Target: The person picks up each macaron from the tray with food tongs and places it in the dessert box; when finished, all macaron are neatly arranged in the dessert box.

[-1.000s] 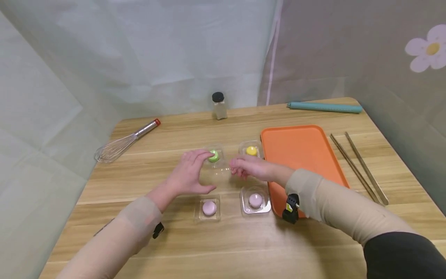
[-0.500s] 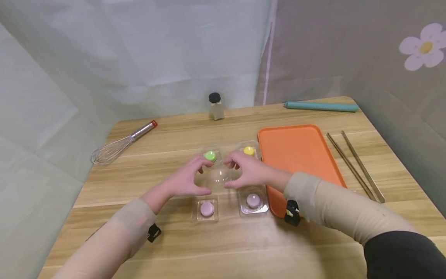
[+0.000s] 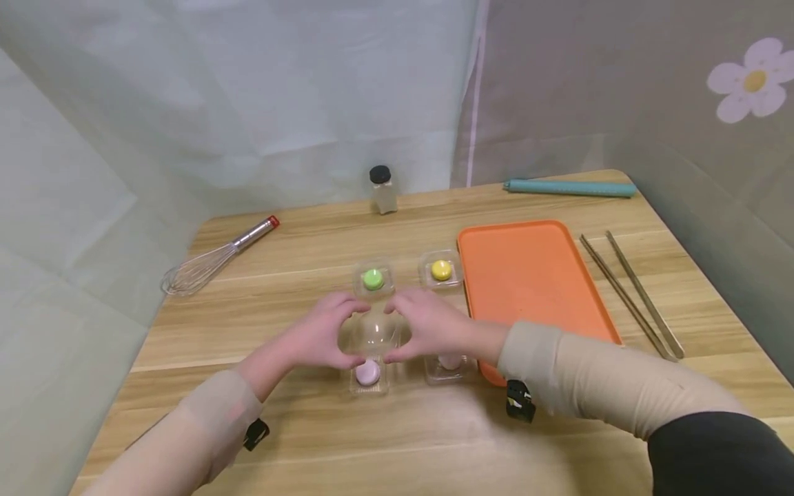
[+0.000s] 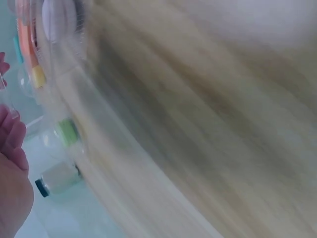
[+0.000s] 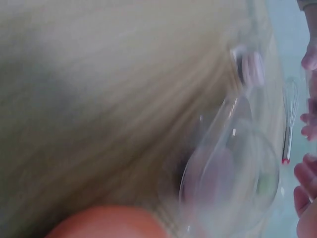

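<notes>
My left hand [image 3: 319, 332] and right hand [image 3: 431, 325] hold a clear plastic domed lid [image 3: 375, 332] between them by its two sides, fingers at the far edge and thumbs at the near one. It hovers just beyond a lavender macaron [image 3: 368, 372], which sits in a clear square plastic base at front left. Another lavender macaron [image 5: 210, 176] lies under a clear dome at front right, partly hidden by my right hand in the head view. Farther back, a green macaron [image 3: 373, 279] and a yellow macaron [image 3: 441, 269] are in clear containers; domes over them show in the left wrist view.
An orange tray [image 3: 524, 272] lies right of the containers, under my right forearm. Metal tongs [image 3: 639, 289] rest beyond it. At the back are a black-capped jar [image 3: 383, 191] and a teal stick-like object [image 3: 569, 188]. A whisk [image 3: 217, 258] lies at left.
My right hand has moved from near the yellow macaron to the lid's right side. Both hands have carried the lid nearer to me, toward the front-left macaron.
</notes>
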